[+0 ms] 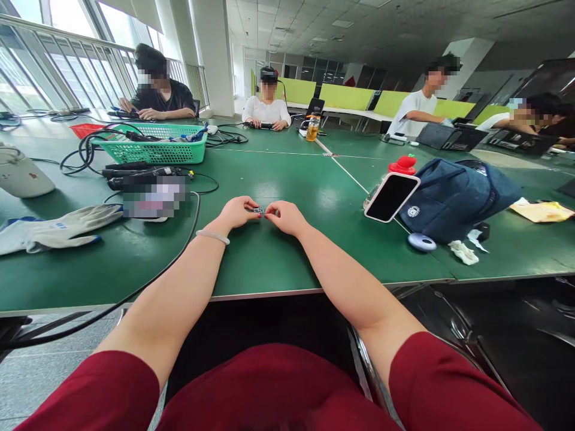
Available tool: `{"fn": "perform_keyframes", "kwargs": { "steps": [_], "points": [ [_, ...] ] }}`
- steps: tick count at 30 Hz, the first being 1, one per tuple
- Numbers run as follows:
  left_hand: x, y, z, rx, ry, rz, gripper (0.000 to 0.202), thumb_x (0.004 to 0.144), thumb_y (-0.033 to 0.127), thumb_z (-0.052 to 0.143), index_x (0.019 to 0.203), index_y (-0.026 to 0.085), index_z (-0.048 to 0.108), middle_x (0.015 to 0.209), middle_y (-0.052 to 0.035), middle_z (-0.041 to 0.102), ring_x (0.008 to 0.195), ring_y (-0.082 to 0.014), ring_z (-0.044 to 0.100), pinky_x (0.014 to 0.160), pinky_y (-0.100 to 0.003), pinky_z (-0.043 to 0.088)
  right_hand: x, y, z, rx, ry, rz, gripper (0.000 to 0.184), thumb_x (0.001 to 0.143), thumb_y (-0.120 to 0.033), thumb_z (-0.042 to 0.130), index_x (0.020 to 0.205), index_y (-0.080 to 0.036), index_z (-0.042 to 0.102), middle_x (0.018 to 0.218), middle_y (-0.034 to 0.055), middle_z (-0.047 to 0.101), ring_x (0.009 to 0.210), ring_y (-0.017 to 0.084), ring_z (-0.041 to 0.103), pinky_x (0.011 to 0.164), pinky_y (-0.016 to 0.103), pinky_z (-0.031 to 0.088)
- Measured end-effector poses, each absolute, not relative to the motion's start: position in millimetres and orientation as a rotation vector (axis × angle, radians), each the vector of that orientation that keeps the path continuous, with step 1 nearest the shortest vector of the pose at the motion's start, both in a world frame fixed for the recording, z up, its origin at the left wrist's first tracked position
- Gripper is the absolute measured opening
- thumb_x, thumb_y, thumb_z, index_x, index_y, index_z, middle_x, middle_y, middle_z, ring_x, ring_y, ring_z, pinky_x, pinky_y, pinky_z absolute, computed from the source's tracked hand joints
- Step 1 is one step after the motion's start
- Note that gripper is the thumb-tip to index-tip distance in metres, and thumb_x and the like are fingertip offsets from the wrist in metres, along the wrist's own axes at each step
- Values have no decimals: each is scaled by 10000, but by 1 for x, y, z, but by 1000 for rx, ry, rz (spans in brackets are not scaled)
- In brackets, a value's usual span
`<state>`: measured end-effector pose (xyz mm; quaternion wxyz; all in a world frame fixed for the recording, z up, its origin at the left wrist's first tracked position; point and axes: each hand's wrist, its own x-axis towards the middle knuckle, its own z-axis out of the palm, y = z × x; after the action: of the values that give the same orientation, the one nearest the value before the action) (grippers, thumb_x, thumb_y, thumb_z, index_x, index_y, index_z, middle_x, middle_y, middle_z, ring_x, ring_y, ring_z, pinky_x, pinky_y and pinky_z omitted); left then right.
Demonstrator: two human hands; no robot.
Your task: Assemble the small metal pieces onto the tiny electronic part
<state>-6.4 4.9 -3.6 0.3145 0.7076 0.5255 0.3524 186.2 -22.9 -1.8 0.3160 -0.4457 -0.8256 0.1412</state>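
Both of my hands rest low over the green table (269,257), close together in front of me. Between the thumb and fingers of my left hand (239,214) is a small dark-and-silver piece (258,211), too small to name. My right hand (286,216) is just to the right of that piece, its thumb and index finger bent into a pinch. Whether the right fingertips hold anything is too small to see. A pale bracelet (213,237) circles my left wrist.
On the left lie a work glove (63,227), black cables and a green basket (162,152). A propped phone (392,197), a blue bag (458,197) and crumpled tissue (464,252) are on the right. A bottle (312,127) stands farther back. Several people sit around the table.
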Motion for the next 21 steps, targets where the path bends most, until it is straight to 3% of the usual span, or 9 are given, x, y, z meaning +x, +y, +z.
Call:
{"fn": "perform_keyframes", "kwargs": {
  "steps": [11, 16, 21],
  "points": [
    [3, 1, -2, 1602, 1078, 1026, 412, 498, 304, 840, 809, 147, 620, 785, -45, 677, 770, -175, 629, 787, -366, 472, 186, -27, 2, -1187, -2083, 167, 107, 851, -289, 602, 850, -197, 657, 845, 13, 634, 682, 122, 514, 649, 248, 372],
    [2, -1, -1, 1523, 1020, 1055, 423, 514, 334, 845, 828, 142, 636, 779, -46, 692, 777, -165, 634, 818, -350, 453, 183, -29, 5, -1211, -2134, -29, 153, 890, -302, 564, 879, -201, 679, 888, 39, 656, 838, 166, 569, 723, 270, 391],
    [2, 0, 0, 1480, 1036, 1109, 430, 511, 339, 853, 830, 144, 640, 747, -33, 687, 781, -164, 631, 830, -344, 445, 182, -30, 6, -1231, -2182, -86, 257, 939, -303, 474, 1022, -214, 700, 954, 52, 677, 917, 182, 587, 802, 286, 409]
  ]
}}
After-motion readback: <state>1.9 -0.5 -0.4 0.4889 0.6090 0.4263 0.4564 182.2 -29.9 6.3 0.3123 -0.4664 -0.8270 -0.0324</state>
